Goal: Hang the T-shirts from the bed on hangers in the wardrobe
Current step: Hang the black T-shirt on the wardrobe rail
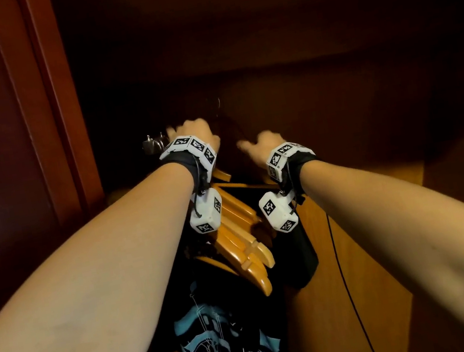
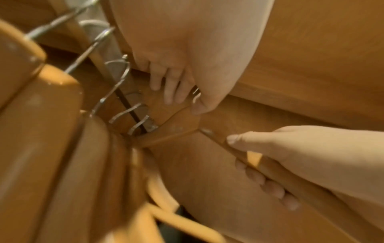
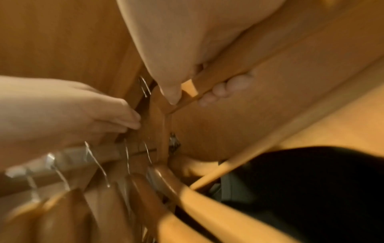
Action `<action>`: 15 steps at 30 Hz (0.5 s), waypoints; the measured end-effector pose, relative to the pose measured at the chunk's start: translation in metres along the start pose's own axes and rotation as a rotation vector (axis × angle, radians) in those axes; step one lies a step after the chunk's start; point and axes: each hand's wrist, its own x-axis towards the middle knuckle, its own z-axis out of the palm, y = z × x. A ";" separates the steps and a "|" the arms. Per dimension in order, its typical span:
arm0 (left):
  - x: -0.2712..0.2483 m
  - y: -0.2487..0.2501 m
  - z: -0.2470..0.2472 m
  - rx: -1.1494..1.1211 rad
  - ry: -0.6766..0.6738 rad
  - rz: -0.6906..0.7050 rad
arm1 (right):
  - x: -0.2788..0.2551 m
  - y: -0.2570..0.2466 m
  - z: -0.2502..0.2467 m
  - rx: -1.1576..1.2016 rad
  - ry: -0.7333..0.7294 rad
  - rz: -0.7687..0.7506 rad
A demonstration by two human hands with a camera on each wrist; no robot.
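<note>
- Wooden hanger [image 3: 218,77], bare: held up inside the wardrobe [image 1: 331,80], close under the rail [image 3: 99,153]. One arm runs through the right hand; its centre block lies near the left hand's fingertips. Its metal hook [image 2: 196,96] shows beside the left thumb; whether the hook sits over the rail cannot be told.
- Right hand [image 3: 187,49]: wrapped round the hanger's arm, thumb on one face, fingertips [image 3: 230,85] curled round to the other. From the head view, it is raised to the right of the left hand.
- Left hand [image 2: 187,57]: raised at the hanger's neck, fingers bent downward beside the hook, thumb alongside it. Whether it pinches the hook or only touches it cannot be told; the picture is blurred.
- Black T-shirt with pale blue print [image 1: 219,339]: hanging in the wardrobe below the left forearm, at the near end of the row.
- Row of wooden hangers [image 1: 244,235]: packed together on the rail, directly under both wrists; their metal hooks [image 2: 118,77] loop over the rail in the left wrist view.
- Dark garment [image 1: 296,251]: hanging just right of the row, under the right wrist.
- Wardrobe door frame [image 1: 52,114]: reddish wood, upright at left.
- Wrist bands with white marker blocks [image 1: 192,148]: one on each wrist, a camera unit slung beneath each.
- Thin black cable [image 1: 348,288]: trailing down from the right wrist.
</note>
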 end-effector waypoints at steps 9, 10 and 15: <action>-0.042 0.044 -0.016 -0.395 -0.087 0.058 | -0.057 0.032 -0.067 -0.002 0.133 0.013; -0.049 0.049 -0.018 -0.439 -0.089 0.063 | -0.066 0.037 -0.075 -0.012 0.143 0.015; -0.087 0.073 -0.024 -0.701 -0.136 0.045 | -0.110 0.062 -0.108 -0.081 0.189 0.020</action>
